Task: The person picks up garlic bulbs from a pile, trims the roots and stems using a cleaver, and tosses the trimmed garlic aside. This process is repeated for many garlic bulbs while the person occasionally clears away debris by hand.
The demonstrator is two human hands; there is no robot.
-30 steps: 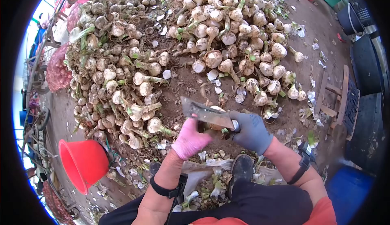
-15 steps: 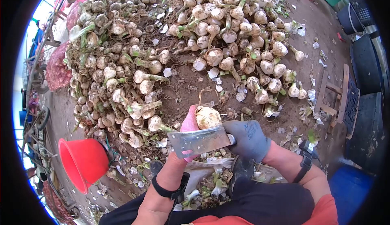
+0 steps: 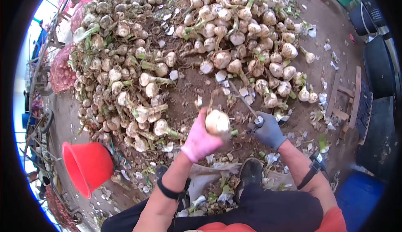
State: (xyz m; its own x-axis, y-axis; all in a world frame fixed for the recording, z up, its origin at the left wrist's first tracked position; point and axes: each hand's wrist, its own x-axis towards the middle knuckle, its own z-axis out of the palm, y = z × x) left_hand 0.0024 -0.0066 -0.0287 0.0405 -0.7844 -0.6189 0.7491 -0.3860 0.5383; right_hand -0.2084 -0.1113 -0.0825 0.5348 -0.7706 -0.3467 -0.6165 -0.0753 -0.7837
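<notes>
My left hand [image 3: 202, 139], in a pink glove, is closed round a pale bulb [image 3: 217, 122] with a short green stem stub pointing right and dry roots at its top. To its right, my right hand [image 3: 269, 132], in a grey glove, grips a cleaver [image 3: 245, 100] by its handle; the blade is seen nearly edge-on and points up and left. Hand and cleaver are apart from the bulb. Beyond them lie a left heap of dirty bulbs [image 3: 121, 73] and a right heap [image 3: 247, 27], both with stems on.
A red bucket [image 3: 90, 167] lies tilted at the left. Leaf scraps [image 3: 225, 190] lie between my shoes. A wooden stool [image 3: 356, 102], black tubs [image 3: 377, 66] and a blue container [image 3: 360, 196] stand at the right. Pink net sacks [image 3: 63, 71] are at the left.
The cleaver has moved away from the bulb, right and forward, and its blade has turned from broadside to edge-on. The bulb has shifted slightly right, its green stem stub now showing.
</notes>
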